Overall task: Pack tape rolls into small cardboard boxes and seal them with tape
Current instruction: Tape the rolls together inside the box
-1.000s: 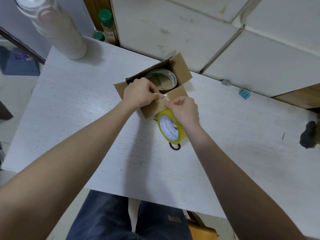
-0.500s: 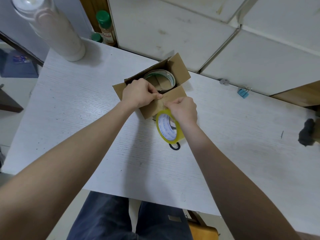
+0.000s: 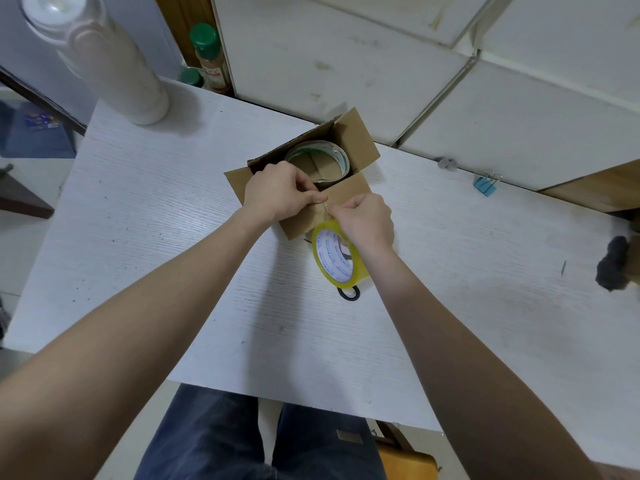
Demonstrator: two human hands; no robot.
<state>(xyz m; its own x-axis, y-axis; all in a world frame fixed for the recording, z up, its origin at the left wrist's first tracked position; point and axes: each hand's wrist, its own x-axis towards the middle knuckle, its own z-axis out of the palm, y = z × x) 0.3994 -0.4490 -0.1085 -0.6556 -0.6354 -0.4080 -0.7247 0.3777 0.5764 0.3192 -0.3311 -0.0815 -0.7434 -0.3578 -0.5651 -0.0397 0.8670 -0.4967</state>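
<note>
A small brown cardboard box stands open on the white table, its flaps spread. Inside it lies a tape roll with a cardboard core. My left hand rests on the box's near flap and pinches the loose end of clear tape. My right hand holds a yellowish roll of clear tape upright in front of the box, fingertips meeting my left hand's at the flap. Black scissors handles peek out from under the roll.
A tall white cylindrical container stands at the table's far left corner. Green-capped bottles sit behind the table. A blue binder clip and a small grey piece lie at the far right edge; a dark fuzzy object sits right.
My hands have stayed pinched together at the near flap. The yellow tape roll has shifted only slightly in my right hand.
</note>
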